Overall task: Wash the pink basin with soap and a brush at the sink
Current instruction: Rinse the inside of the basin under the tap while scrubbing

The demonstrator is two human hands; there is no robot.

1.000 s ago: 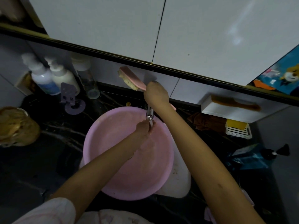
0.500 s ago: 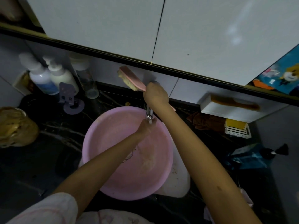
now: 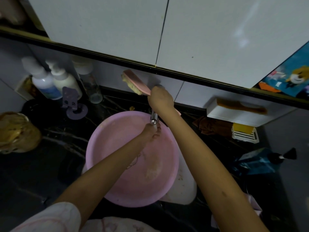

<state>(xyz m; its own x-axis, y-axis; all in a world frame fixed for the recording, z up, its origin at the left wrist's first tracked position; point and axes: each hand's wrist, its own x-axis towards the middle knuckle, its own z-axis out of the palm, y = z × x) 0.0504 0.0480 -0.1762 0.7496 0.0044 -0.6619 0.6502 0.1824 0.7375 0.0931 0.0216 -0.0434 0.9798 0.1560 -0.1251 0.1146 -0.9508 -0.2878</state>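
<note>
Gripping the pink brush [image 3: 135, 82] by its handle in the right hand [image 3: 160, 99], fingers curled round it, on the far side just above the faucet [image 3: 153, 117]. Holding the left hand [image 3: 153, 131] under the spout, fingers relaxed, grasping nothing. Reaching over the pink basin [image 3: 117, 139] lying in the white sink [image 3: 184, 190], bottles [image 3: 43, 81] standing far left.

Home bathroom, dark marble counter [image 3: 50, 164], pump bottles [image 3: 45, 84], tiled wall [image 3: 117, 30], tap [image 3: 153, 117]
</note>
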